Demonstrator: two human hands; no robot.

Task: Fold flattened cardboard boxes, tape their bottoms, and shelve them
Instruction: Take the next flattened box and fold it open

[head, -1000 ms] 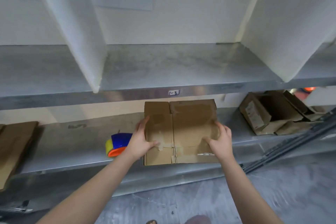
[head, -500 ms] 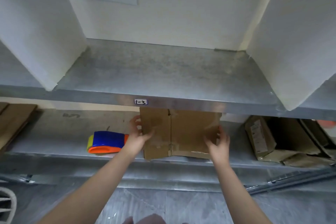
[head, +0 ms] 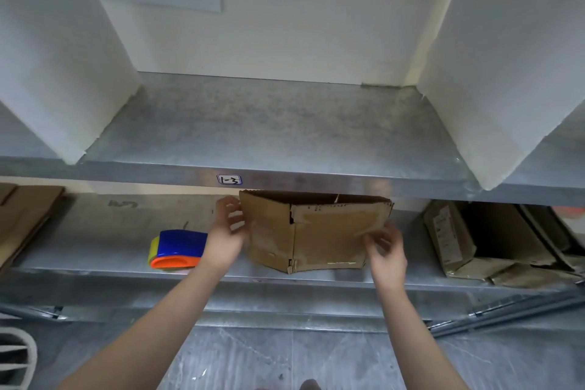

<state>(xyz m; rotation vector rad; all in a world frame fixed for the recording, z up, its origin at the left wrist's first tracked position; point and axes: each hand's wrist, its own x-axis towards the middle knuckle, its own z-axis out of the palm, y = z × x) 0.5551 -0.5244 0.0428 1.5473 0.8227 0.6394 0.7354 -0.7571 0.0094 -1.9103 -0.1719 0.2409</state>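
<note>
A worn brown cardboard box (head: 316, 231) stands partly opened on the lower metal shelf (head: 95, 266), its top gaping just under the upper shelf's front lip. My left hand (head: 226, 231) grips the box's left edge. The right lower corner is pinched by my right hand (head: 384, 250). A blue, orange and yellow tape dispenser (head: 177, 248) lies on the same shelf, just left of my left hand. The upper shelf (head: 278, 133), labelled 1-3 on its lip, has bare metal between two white dividers.
Flattened cardboard (head: 22, 222) leans at the far left of the lower shelf. Crumpled open boxes (head: 474, 241) lie at the right. White dividers (head: 63, 51) bound the upper bay. A grey floor and a white slatted object (head: 15, 355) are below.
The flat cardboard has been pulled up and spread into a partly open box shape. My hands shifted to its side edges. The view rose and closed in on the upper shelf.
</note>
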